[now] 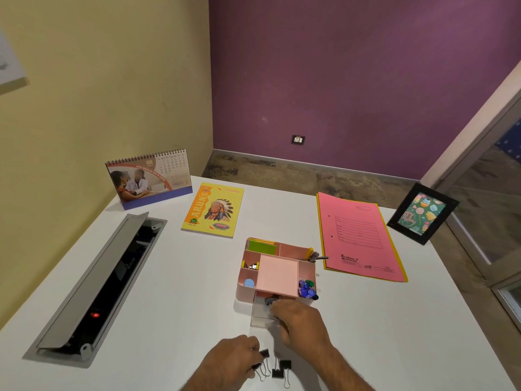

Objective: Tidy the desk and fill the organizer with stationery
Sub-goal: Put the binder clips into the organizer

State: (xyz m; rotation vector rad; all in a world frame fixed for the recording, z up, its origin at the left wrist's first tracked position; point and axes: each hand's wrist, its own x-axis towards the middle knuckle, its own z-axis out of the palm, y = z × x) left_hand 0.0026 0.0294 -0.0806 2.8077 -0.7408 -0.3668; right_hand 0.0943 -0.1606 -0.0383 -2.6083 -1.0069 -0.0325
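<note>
White desk (180, 292) fills the lower part of the view, set in a corner where a cream wall meets a purple one. Near the front middle stands the organizer (277, 273), a pale pink plastic box with a flat pink lid panel in the centre and open compartments around it. Green and yellow sticky notes (262, 246) stand in the back left compartment, small metal bits lie in the left one, a blue round piece sits in the front left one, pens (313, 254) lean out of the back right one, and blue and green capped markers (308, 289) fill the front right one. A clear drawer (262, 313) is pulled out of the organizer's front face, toward the person.

The right hand (303, 324) hovers over this drawer, fingers curled down at its edge beside a black binder clip (272, 300); whether it pinches the clip I cannot tell. The left hand (234, 359) rests on the desk just in front, its fingers curled around one of the loose binder clips (277, 368), black with wire handles, that lie between the two wrists.

Farther back lie a yellow notebook (212, 210) and a pink file folder (359, 235). A desk calendar (149, 179) stands at back left, a framed card (423, 214) at right, and an open cable tray (107, 280) runs along the left.
</note>
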